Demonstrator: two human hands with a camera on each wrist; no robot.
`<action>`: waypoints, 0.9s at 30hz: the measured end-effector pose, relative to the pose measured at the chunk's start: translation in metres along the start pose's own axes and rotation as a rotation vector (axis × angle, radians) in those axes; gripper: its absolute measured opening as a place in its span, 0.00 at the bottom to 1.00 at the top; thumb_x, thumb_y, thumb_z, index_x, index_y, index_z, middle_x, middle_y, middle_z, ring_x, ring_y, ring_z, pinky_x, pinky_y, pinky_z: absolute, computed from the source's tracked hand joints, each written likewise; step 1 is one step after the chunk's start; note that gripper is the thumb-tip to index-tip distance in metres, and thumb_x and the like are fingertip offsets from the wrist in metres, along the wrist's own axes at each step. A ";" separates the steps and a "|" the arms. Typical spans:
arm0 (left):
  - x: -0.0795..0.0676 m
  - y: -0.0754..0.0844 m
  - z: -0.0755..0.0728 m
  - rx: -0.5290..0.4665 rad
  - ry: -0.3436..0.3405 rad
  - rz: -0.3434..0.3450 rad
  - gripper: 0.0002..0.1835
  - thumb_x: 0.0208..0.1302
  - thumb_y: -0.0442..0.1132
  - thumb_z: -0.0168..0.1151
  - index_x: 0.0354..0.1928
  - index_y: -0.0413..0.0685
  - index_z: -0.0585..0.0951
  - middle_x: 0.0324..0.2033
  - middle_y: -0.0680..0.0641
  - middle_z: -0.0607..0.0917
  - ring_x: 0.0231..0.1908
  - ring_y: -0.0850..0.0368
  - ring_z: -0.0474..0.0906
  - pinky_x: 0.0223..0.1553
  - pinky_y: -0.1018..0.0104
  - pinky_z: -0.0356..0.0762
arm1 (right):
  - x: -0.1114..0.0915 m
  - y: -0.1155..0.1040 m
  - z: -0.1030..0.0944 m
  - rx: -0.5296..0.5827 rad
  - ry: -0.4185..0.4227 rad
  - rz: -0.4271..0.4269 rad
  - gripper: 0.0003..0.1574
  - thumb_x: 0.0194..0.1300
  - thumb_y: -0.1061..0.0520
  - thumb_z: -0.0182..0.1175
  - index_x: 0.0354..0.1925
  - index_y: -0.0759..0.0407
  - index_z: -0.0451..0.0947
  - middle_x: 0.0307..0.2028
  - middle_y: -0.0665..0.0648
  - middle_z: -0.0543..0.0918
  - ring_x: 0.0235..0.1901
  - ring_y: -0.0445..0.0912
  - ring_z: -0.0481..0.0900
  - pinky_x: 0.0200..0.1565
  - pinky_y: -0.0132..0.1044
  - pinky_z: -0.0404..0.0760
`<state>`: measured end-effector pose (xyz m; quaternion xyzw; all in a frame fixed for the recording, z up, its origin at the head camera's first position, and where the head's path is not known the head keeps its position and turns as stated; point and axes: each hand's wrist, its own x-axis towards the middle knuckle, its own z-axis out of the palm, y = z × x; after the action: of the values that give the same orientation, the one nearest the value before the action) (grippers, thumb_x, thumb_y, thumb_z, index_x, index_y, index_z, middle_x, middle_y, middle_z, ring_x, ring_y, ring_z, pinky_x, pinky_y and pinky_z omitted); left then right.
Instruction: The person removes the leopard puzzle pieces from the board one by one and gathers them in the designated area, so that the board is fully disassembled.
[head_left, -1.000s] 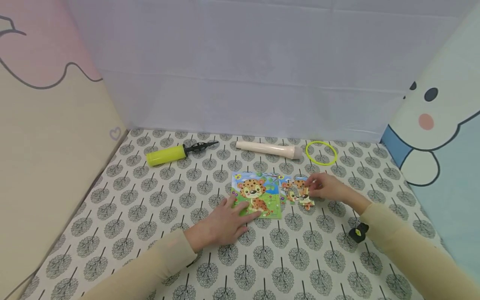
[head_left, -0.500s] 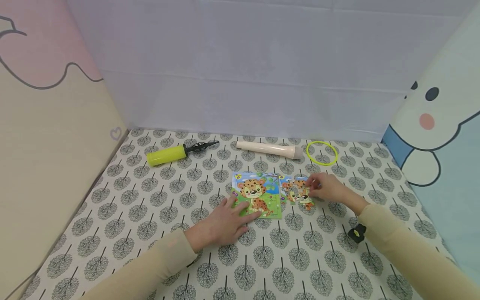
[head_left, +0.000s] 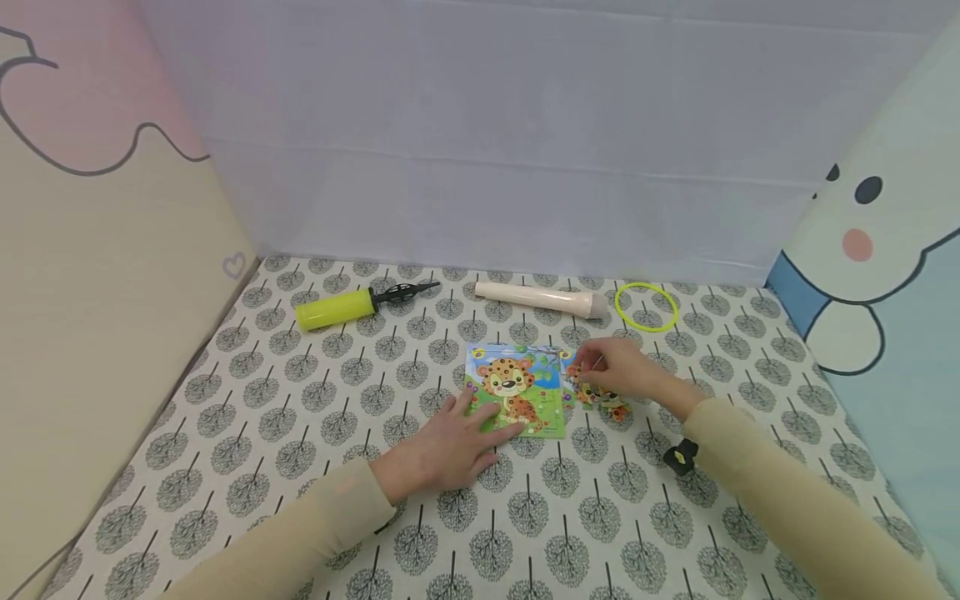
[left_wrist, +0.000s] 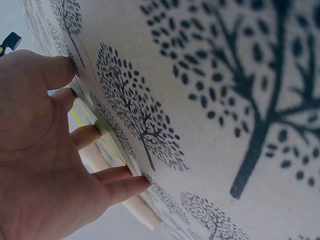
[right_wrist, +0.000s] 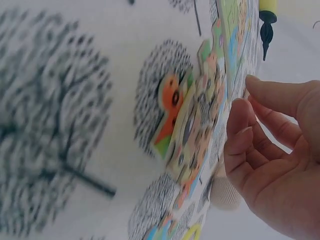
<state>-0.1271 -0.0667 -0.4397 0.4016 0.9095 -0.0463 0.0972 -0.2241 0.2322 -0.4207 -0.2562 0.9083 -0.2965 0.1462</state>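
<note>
My left hand (head_left: 450, 446) rests spread on the lower left of a square leopard picture board (head_left: 536, 358). In the left wrist view its fingertips (left_wrist: 136, 184) lie along the board's edge (left_wrist: 117, 142). To the right of the board is a partly joined cluster of leopard puzzle pieces (head_left: 615, 410), seen edge-on in the right wrist view, where an orange spotted piece (right_wrist: 170, 107) sticks out. My right hand (head_left: 622, 367) hovers over the cluster's upper part and hides some of it. Its fingers are loosely bent, thumb near the index finger, with nothing visible between them.
A yellow-green hand pump (head_left: 336, 310) lies at the back left. Behind the board are a pale toy microphone (head_left: 536, 297) and a yellow ring (head_left: 647, 307). A tree-patterned cloth (head_left: 322, 400) covers the table, with fabric walls on three sides.
My right hand has moved left from the cluster's right side to above its upper middle. Earlier, a spotted lower piece was shifted up against the cluster. My left hand stays put.
</note>
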 end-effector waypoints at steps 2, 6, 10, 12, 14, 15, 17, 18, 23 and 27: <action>0.000 0.000 0.000 0.000 0.002 0.000 0.30 0.74 0.57 0.37 0.75 0.72 0.47 0.72 0.46 0.54 0.67 0.28 0.46 0.63 0.37 0.50 | 0.005 -0.005 0.006 0.001 -0.007 0.004 0.10 0.62 0.61 0.65 0.43 0.61 0.79 0.31 0.49 0.79 0.30 0.43 0.78 0.32 0.38 0.80; 0.001 0.000 0.001 -0.002 -0.004 -0.002 0.30 0.74 0.58 0.38 0.74 0.73 0.47 0.72 0.46 0.54 0.67 0.27 0.45 0.64 0.38 0.50 | 0.014 -0.018 0.015 -0.011 -0.020 0.008 0.16 0.60 0.59 0.67 0.47 0.62 0.80 0.33 0.50 0.81 0.32 0.43 0.78 0.36 0.39 0.79; 0.002 0.000 0.000 0.004 -0.007 0.000 0.30 0.73 0.57 0.38 0.74 0.73 0.48 0.72 0.45 0.55 0.67 0.27 0.46 0.63 0.38 0.51 | 0.022 -0.026 0.024 -0.020 -0.036 -0.004 0.18 0.59 0.57 0.68 0.47 0.62 0.81 0.37 0.52 0.82 0.36 0.44 0.79 0.41 0.41 0.80; 0.002 0.000 -0.001 0.008 -0.008 0.001 0.30 0.73 0.57 0.39 0.74 0.73 0.48 0.72 0.45 0.55 0.66 0.28 0.47 0.63 0.38 0.52 | 0.026 -0.027 0.029 -0.033 -0.039 -0.012 0.19 0.58 0.56 0.69 0.47 0.61 0.81 0.39 0.52 0.83 0.38 0.44 0.79 0.43 0.40 0.79; 0.002 0.000 -0.001 0.010 -0.010 0.001 0.30 0.73 0.57 0.39 0.74 0.73 0.48 0.72 0.46 0.55 0.67 0.28 0.47 0.63 0.38 0.53 | 0.028 -0.028 0.033 -0.045 -0.035 -0.017 0.20 0.57 0.55 0.70 0.47 0.61 0.81 0.40 0.52 0.83 0.39 0.45 0.79 0.44 0.41 0.79; 0.003 0.000 0.000 0.014 -0.010 0.002 0.30 0.73 0.57 0.39 0.74 0.73 0.48 0.72 0.46 0.55 0.67 0.28 0.47 0.63 0.38 0.53 | 0.029 -0.028 0.034 -0.056 -0.032 -0.020 0.20 0.57 0.55 0.70 0.47 0.61 0.81 0.40 0.52 0.83 0.40 0.45 0.79 0.45 0.41 0.79; 0.003 -0.001 0.000 0.029 -0.013 0.002 0.30 0.73 0.58 0.38 0.74 0.73 0.47 0.72 0.46 0.55 0.67 0.29 0.47 0.63 0.38 0.54 | 0.031 -0.029 0.037 -0.073 -0.025 -0.025 0.21 0.56 0.54 0.70 0.48 0.60 0.81 0.41 0.52 0.83 0.40 0.45 0.79 0.46 0.42 0.79; 0.003 -0.001 0.000 0.034 -0.014 0.002 0.30 0.73 0.58 0.38 0.74 0.73 0.47 0.72 0.46 0.55 0.67 0.29 0.47 0.63 0.38 0.54 | 0.031 -0.030 0.037 -0.078 -0.021 -0.025 0.21 0.56 0.54 0.70 0.48 0.60 0.81 0.42 0.53 0.83 0.41 0.46 0.79 0.46 0.42 0.79; 0.003 -0.001 0.000 0.045 -0.015 0.003 0.30 0.73 0.58 0.37 0.75 0.73 0.47 0.71 0.46 0.56 0.67 0.29 0.48 0.63 0.38 0.55 | 0.034 -0.032 0.040 -0.083 -0.026 -0.038 0.21 0.56 0.54 0.70 0.48 0.59 0.81 0.43 0.53 0.83 0.41 0.45 0.80 0.47 0.42 0.79; 0.003 -0.001 -0.001 0.041 -0.015 0.003 0.30 0.73 0.58 0.38 0.75 0.72 0.47 0.71 0.46 0.56 0.66 0.29 0.48 0.62 0.38 0.55 | 0.037 -0.035 0.041 -0.082 -0.042 -0.019 0.19 0.56 0.53 0.70 0.46 0.57 0.82 0.41 0.51 0.83 0.41 0.44 0.80 0.48 0.41 0.79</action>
<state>-0.1296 -0.0648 -0.4394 0.4046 0.9069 -0.0676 0.0957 -0.2244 0.1690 -0.4354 -0.2766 0.9140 -0.2548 0.1520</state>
